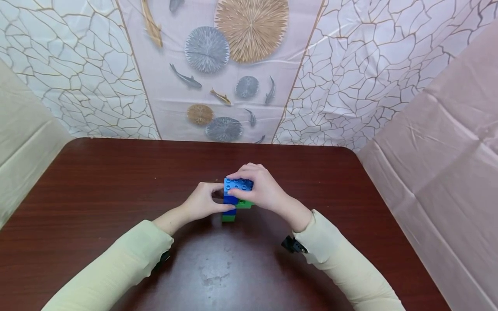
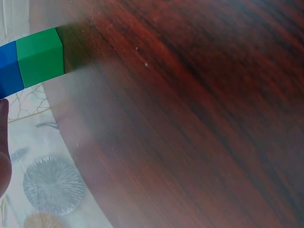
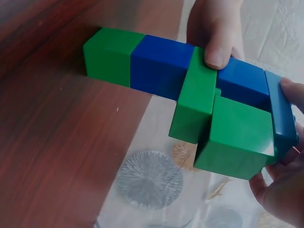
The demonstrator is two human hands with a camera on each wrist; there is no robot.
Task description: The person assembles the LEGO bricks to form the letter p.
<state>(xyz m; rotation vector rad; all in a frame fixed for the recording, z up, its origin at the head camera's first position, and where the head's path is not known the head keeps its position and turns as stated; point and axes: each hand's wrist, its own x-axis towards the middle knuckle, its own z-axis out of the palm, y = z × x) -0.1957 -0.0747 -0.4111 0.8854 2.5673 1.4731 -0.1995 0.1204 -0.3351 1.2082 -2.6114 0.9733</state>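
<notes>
A stack of toy building bricks stands upright on the table, in the middle of the head view. From the bottom it has a green brick (image 3: 109,54), a dark blue brick (image 3: 159,66), a flatter green brick (image 3: 191,111), then a blue brick (image 3: 244,80) beside a green block (image 3: 237,135). A lighter blue studded brick (image 1: 233,185) caps it. My left hand (image 1: 200,201) holds the stack from the left, its thumb across the flat green brick. With thumb and fingers, my right hand (image 1: 261,185) grips the light blue top brick; its fingertips lie partly behind the bricks.
The dark wooden table (image 1: 116,181) has rounded far corners. Patterned cloth (image 1: 186,99) hangs behind it, with plain cloth walls at both sides. Black straps (image 1: 293,245) show at the sleeves.
</notes>
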